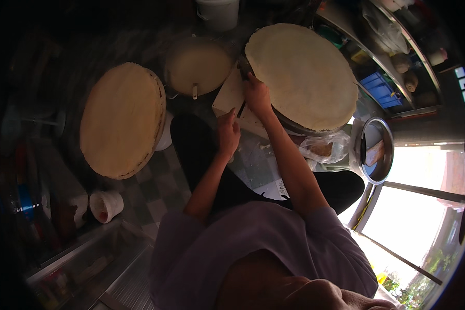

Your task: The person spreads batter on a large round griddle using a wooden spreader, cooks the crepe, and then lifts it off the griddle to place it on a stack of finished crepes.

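My right hand (256,95) is closed around a dark handled tool (245,66) at the left edge of a round griddle; its far part is in shadow and its kind is unclear. A thin pale sheet of batter or flatbread (302,77) covers that griddle. My left hand (228,133) hovers near a pale box-like block (228,95), its index finger extended, with nothing seen in it. Further left, a second large pale round sheet (120,120) lies on a round support. Between the two rounds stands a wide pot or basin of pale batter (197,66), with a light handle sticking out.
A white bucket (218,13) stands at the far side. To the right are shelves with a blue basket (379,89), a metal basin (389,151) holding a flat piece, and a clear plastic bag (339,149). A white bin (106,205) sits on the checkered floor at lower left.
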A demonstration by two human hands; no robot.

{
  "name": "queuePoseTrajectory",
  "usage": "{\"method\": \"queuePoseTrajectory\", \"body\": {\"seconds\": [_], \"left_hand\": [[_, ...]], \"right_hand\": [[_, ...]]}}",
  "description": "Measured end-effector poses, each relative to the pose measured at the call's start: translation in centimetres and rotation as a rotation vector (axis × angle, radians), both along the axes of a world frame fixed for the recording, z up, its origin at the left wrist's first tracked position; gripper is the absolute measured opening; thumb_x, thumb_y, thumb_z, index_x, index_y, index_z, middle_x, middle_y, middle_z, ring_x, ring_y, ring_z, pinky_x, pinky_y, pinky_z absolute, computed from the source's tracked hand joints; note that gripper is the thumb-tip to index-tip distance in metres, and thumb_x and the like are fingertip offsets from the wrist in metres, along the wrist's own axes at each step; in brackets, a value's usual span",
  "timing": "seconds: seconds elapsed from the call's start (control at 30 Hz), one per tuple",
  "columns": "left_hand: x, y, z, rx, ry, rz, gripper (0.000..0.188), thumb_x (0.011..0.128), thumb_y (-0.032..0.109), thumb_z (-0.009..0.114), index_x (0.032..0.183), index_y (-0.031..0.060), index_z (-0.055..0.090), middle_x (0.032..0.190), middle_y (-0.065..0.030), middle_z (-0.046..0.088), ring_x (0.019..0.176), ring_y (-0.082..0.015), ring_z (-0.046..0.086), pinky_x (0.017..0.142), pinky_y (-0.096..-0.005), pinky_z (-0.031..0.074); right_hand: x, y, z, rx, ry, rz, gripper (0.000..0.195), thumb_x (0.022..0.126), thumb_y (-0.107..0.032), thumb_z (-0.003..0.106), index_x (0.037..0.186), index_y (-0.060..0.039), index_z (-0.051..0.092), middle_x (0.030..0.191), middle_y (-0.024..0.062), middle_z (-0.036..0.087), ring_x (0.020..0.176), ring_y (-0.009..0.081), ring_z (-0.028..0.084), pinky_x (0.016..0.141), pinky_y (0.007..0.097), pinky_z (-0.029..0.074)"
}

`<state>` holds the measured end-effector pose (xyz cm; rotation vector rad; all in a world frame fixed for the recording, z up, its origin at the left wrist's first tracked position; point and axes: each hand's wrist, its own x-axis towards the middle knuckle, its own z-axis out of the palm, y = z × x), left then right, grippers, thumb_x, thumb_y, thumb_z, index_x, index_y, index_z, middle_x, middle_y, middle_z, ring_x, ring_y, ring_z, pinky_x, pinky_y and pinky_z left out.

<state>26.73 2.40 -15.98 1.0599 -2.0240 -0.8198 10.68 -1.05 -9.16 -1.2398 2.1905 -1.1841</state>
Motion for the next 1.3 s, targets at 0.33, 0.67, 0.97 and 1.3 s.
{"method": "queuePoseTrajectory", "body": {"seconds": [0.33, 0.67, 0.97, 1.3], "left_hand": [[-8.2, -1.3, 7.5, -0.753, -0.245, -0.433, 0.042, 0.084, 0.005, 0.066, 0.126, 0.0027, 0.060, 0.129, -0.0176, 0.052, 0.138, -0.0359, 0.039, 0.118, -0.0573, 0.028], [-13.7, -2.6, 7.1, -0.763, -0.216, -0.620, 0.003, 0.083, 0.006, 0.072, 0.081, 0.0075, 0.071, 0.090, -0.0060, 0.065, 0.126, -0.0253, 0.053, 0.121, -0.0627, 0.018], [-19.1, -4.9, 11.3, -0.762, -0.064, -0.554, 0.011, 0.075, 0.000, 0.073, 0.067, 0.0042, 0.067, 0.072, -0.0069, 0.062, 0.112, -0.0254, 0.059, 0.122, -0.0628, 0.013], [-20.5, -7.3, 13.2, -0.714, -0.057, -0.447, 0.010, 0.077, 0.008, 0.077, 0.072, 0.0046, 0.069, 0.081, -0.0055, 0.068, 0.109, -0.0218, 0.060, 0.120, -0.0642, 0.010]], "right_hand": [[-4.8, 25.5, 5.7, -0.014, -0.029, -0.289, 0.082, 0.084, -0.022, 0.078, 0.154, -0.0096, 0.037, 0.070, 0.0083, 0.061, 0.064, 0.0188, 0.062, 0.063, 0.0347, 0.050], [-10.7, 29.1, 2.5, -0.054, 0.134, -0.489, 0.097, 0.079, -0.007, 0.076, 0.159, -0.0199, 0.023, 0.109, 0.0144, 0.065, 0.087, 0.0307, 0.065, 0.076, 0.0405, 0.052], [-18.9, 22.9, 3.3, -0.056, 0.251, -0.253, 0.099, 0.075, -0.001, 0.069, 0.159, -0.0264, 0.024, 0.106, 0.0195, 0.066, 0.091, 0.0354, 0.068, 0.077, 0.0440, 0.054], [-25.4, 17.5, 9.4, 0.030, 0.354, -0.052, 0.097, 0.076, -0.005, 0.067, 0.158, -0.0311, 0.023, 0.095, 0.0185, 0.070, 0.087, 0.0393, 0.068, 0.079, 0.0479, 0.053]]}}
